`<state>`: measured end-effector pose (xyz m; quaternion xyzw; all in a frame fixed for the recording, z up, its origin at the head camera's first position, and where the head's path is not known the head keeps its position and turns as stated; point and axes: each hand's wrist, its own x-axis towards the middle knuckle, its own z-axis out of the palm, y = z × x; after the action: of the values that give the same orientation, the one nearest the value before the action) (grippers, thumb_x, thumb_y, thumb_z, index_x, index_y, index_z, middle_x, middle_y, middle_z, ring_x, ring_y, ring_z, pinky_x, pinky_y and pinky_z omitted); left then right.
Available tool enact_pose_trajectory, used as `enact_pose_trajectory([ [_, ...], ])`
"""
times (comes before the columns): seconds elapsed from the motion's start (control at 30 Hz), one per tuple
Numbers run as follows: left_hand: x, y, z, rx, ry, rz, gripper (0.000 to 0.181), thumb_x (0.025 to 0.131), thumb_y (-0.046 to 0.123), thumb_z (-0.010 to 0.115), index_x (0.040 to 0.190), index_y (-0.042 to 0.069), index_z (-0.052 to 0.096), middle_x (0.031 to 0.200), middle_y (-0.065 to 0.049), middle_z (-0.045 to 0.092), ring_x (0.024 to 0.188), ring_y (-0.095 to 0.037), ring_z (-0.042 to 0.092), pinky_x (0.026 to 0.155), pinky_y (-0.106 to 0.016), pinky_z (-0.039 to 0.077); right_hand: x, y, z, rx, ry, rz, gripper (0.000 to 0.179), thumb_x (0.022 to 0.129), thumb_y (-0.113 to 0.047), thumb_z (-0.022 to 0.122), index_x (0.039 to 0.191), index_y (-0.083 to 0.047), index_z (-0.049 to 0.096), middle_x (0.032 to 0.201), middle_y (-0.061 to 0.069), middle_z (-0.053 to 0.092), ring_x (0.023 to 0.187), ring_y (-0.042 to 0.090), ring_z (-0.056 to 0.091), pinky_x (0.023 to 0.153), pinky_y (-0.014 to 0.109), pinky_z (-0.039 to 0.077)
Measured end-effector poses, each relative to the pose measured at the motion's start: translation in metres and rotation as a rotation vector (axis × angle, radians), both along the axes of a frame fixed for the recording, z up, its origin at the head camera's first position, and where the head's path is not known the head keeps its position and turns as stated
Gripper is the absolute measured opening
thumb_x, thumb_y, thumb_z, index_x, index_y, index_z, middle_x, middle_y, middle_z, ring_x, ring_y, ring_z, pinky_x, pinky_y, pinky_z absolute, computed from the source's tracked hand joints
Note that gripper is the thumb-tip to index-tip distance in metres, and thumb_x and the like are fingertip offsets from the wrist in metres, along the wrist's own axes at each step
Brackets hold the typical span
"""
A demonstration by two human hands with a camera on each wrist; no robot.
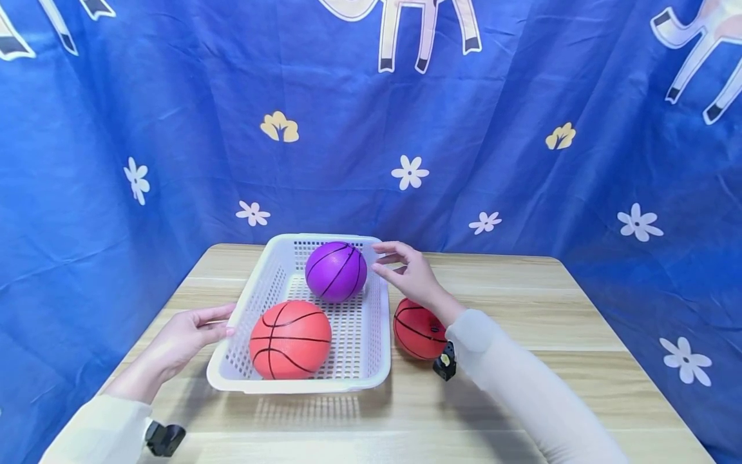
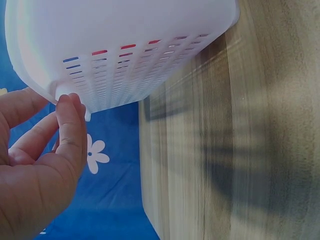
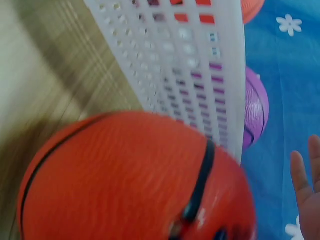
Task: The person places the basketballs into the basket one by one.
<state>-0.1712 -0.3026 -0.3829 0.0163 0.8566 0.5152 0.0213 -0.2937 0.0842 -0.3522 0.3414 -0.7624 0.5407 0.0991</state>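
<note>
A white plastic basket point(image 1: 379, 335) holds a purple ball point(image 1: 336, 272) toward its back and an orange-red ball point(image 1: 290, 340) at its front left. At the basket's left rim, my left hand point(image 1: 184, 335) pinches the edge between thumb and fingers; the left wrist view shows the thumb point(image 2: 70, 125) against the rim. My right hand point(image 1: 410, 274) hovers at the right rim, fingers loosely extended toward the purple ball, holding nothing. Under that wrist, a red ball point(image 1: 414, 330) with black lines rests on the table outside the basket, partly hidden by the forearm.
The wooden table point(image 1: 556, 380) runs out to the right of the red ball. A blue curtain point(image 1: 348, 180) with flowers and animal figures hangs behind the table and along both sides. Each wrist carries a small black camera, like the left one point(image 1: 165, 439).
</note>
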Motion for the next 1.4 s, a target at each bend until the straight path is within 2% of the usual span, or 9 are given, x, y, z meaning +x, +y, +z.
enact_pose_trajectory([
  [0.1, 0.000, 0.000, -0.001, 0.003, -0.001, 0.002, 0.060, 0.090, 0.013, 0.067, 0.137, -0.013, 0.039, 0.125, -0.030, 0.054, 0.090, 0.001, 0.060, 0.078, -0.014, 0.046, -0.002, 0.011, -0.001, -0.023, -0.002, -0.036, 0.034, 0.087, -0.009, 0.070, 0.120, -0.003, 0.063, 0.115, 0.011, 0.064, 0.099, 0.024, 0.063, 0.077, 0.038, 0.054],
  [0.23, 0.000, -0.001, -0.002, 0.003, -0.003, 0.002, 0.060, 0.090, 0.013, 0.067, 0.137, -0.013, 0.039, 0.125, -0.029, 0.055, 0.090, 0.001, 0.060, 0.078, -0.014, 0.046, 0.010, 0.024, 0.008, -0.054, -0.021, -0.057, 0.031, 0.088, -0.003, 0.067, 0.118, 0.004, 0.061, 0.113, 0.019, 0.063, 0.099, 0.033, 0.062, 0.081, 0.045, 0.053],
  [0.33, 0.000, -0.002, -0.002, 0.005, -0.006, 0.002, 0.060, 0.090, 0.013, 0.067, 0.137, -0.012, 0.039, 0.124, -0.029, 0.056, 0.090, 0.001, 0.060, 0.078, -0.015, 0.046, 0.019, 0.032, 0.014, -0.051, -0.034, -0.088, 0.030, 0.089, -0.003, 0.066, 0.117, 0.005, 0.061, 0.113, 0.021, 0.063, 0.101, 0.035, 0.061, 0.083, 0.046, 0.052],
  [0.6, 0.000, -0.001, -0.002, 0.008, -0.008, 0.000, 0.060, 0.090, 0.013, 0.066, 0.137, -0.012, 0.039, 0.123, -0.029, 0.056, 0.090, 0.001, 0.060, 0.078, -0.015, 0.047, 0.025, 0.056, 0.001, -0.025, -0.078, -0.173, 0.032, 0.088, -0.004, 0.067, 0.119, 0.004, 0.060, 0.117, 0.022, 0.062, 0.106, 0.039, 0.058, 0.088, 0.051, 0.048],
  [0.8, 0.000, 0.000, 0.000, 0.004, -0.009, -0.002, 0.059, 0.090, 0.012, 0.066, 0.137, -0.013, 0.039, 0.121, -0.028, 0.058, 0.089, 0.000, 0.061, 0.078, -0.015, 0.047, 0.031, 0.073, -0.014, -0.028, -0.143, -0.160, 0.044, 0.087, -0.003, 0.066, 0.128, 0.007, 0.052, 0.130, 0.026, 0.052, 0.118, 0.043, 0.049, 0.092, 0.058, 0.042],
  [1.17, 0.000, 0.000, 0.002, 0.009, -0.010, -0.001, 0.059, 0.090, 0.013, 0.067, 0.137, -0.012, 0.040, 0.120, -0.027, 0.059, 0.089, 0.000, 0.061, 0.078, -0.015, 0.047, 0.042, 0.097, -0.047, 0.073, -0.199, -0.101, 0.068, 0.084, -0.003, 0.068, 0.143, 0.002, 0.034, 0.144, 0.025, 0.036, 0.126, 0.047, 0.038, 0.093, 0.061, 0.039],
  [1.4, -0.001, 0.000, 0.002, 0.028, -0.007, -0.008, 0.059, 0.090, 0.012, 0.066, 0.138, -0.012, 0.039, 0.121, -0.028, 0.058, 0.090, -0.001, 0.061, 0.078, -0.016, 0.047, 0.037, 0.115, -0.085, 0.106, -0.234, -0.062, 0.087, 0.078, -0.012, 0.078, 0.149, -0.010, 0.028, 0.146, 0.018, 0.035, 0.124, 0.041, 0.041, 0.087, 0.046, 0.048],
])
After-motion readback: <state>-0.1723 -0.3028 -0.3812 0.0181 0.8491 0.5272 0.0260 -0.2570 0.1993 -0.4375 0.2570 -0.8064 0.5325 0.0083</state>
